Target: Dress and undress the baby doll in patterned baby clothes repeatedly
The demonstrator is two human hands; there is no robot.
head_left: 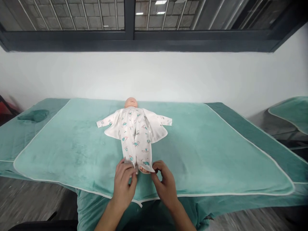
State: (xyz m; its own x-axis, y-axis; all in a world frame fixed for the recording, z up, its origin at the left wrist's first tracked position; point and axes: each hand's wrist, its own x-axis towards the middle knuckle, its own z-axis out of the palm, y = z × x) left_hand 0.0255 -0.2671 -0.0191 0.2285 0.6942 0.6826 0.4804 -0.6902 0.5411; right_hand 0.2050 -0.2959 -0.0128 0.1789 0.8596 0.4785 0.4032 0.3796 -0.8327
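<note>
Two bare hands work side by side at the near edge of a bed, forearms reaching in from below and angling slightly toward each other. The left hand [125,181] bends at the knuckles, palm down, its thumb and fingertips drawn narrow on the hem of one leg of a printed baby outfit [134,130]. The right hand [165,184] turns inward, fingers curled, its thumb and forefinger pinching the outer corner of the other leg's hem. Between them, a doll's toes [144,170] peep out from under the cloth. The doll [131,102] lies left of the bed's middle, feet toward the person, bare head at the far side, the outfit's white sleeves spread wide. Beneath it stretches a pale green blanket [216,154] with white piping, over the bed's darker green cover [243,128]. Behind rise a white wall [154,75] and a dark-framed window [130,40] with metal bars.
</note>
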